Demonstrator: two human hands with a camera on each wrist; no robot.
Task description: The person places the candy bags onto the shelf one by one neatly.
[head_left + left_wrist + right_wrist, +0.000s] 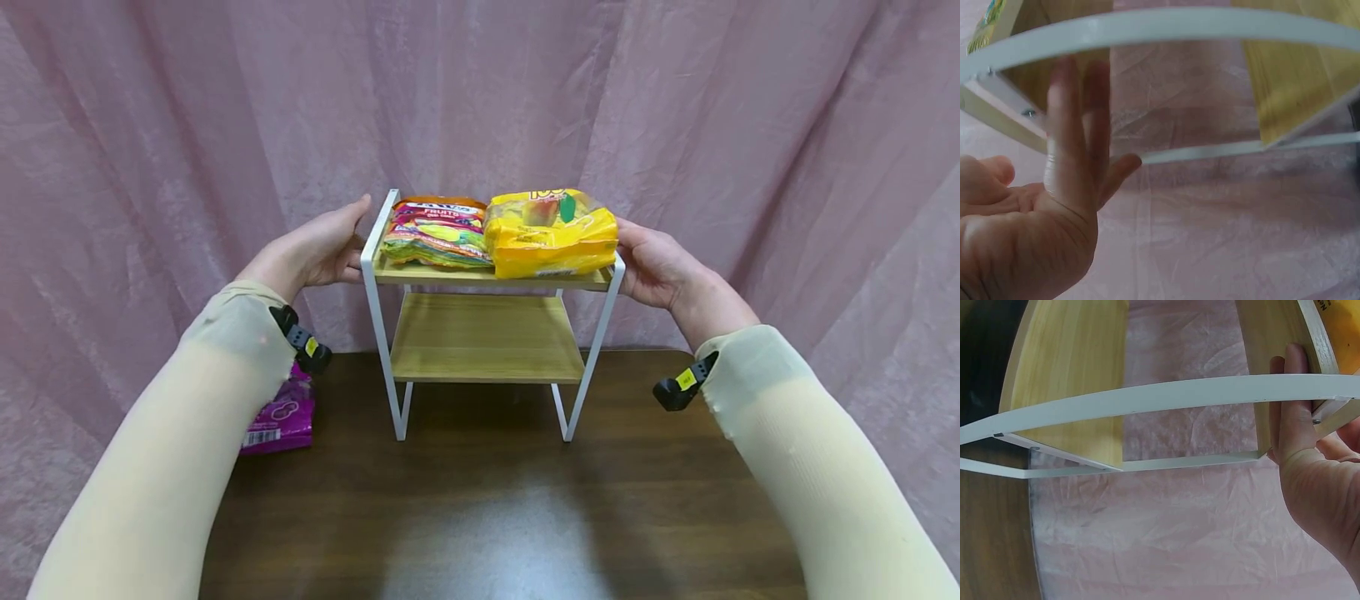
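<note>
A small two-tier shelf rack [487, 340] with white metal side frames and wood boards stands before me. On its top board lie a colourful fruit candy bag [437, 233] and a yellow candy bag [553, 235]. My left hand [324, 247] is at the left side frame; its fingers [1065, 134] reach straight through below the top board, the thumb held apart outside. My right hand [660, 265] holds the right side of the rack at the top, with fingers [1297, 419] against the board's underside. Its thumb is partly hidden behind the yellow bag and frame.
A purple candy bag [285, 417] lies on the brown table [480, 517] at the left, partly covered by my left sleeve. A pink curtain [480, 100] hangs close behind the rack. The lower board [487, 337] is bare wood.
</note>
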